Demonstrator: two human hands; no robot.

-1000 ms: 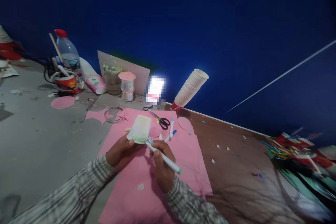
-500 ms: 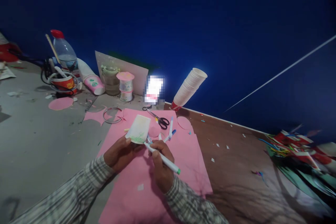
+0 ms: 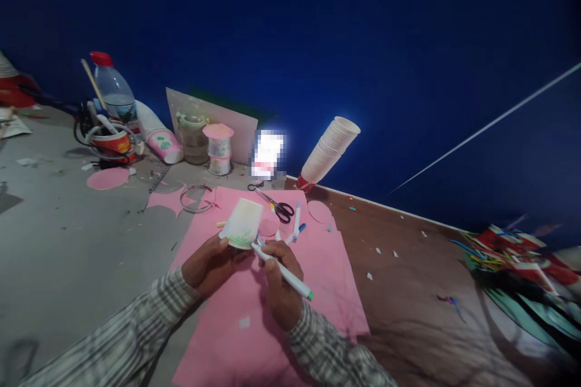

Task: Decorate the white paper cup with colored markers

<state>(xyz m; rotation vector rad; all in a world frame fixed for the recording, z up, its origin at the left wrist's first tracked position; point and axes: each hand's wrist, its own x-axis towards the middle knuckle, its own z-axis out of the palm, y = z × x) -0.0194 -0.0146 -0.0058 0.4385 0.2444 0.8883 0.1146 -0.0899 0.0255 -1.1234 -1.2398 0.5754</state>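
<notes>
A white paper cup (image 3: pixel 245 222), tilted and marked with green strokes near its rim, is held by my left hand (image 3: pixel 209 265), the fingers wrapped under it. My right hand (image 3: pixel 282 281) pinches a white marker (image 3: pixel 290 280) with a green end, its tip at the cup's lower right edge. Beneath both hands lies a pink paper sheet (image 3: pixel 272 351). Just beyond the cup are black-handled scissors (image 3: pixel 282 210), another marker (image 3: pixel 296 221) and a pink paper circle (image 3: pixel 269 227). Part of the cup's underside is hidden by my left fingers.
A leaning stack of paper cups (image 3: pixel 329 150) stands by the blue wall. Behind are a decorated cup piece (image 3: pixel 219 150), a glass jar (image 3: pixel 191 138), a bottle (image 3: pixel 115 94) and a blurred bright screen (image 3: pixel 269 154). A metal ring (image 3: pixel 196 199) lies left; a pile of materials (image 3: pixel 512 260) right.
The whole view has shifted very slightly. Cup and marker stay in nearly the same hold, the marker tip still at the cup's edge.
</notes>
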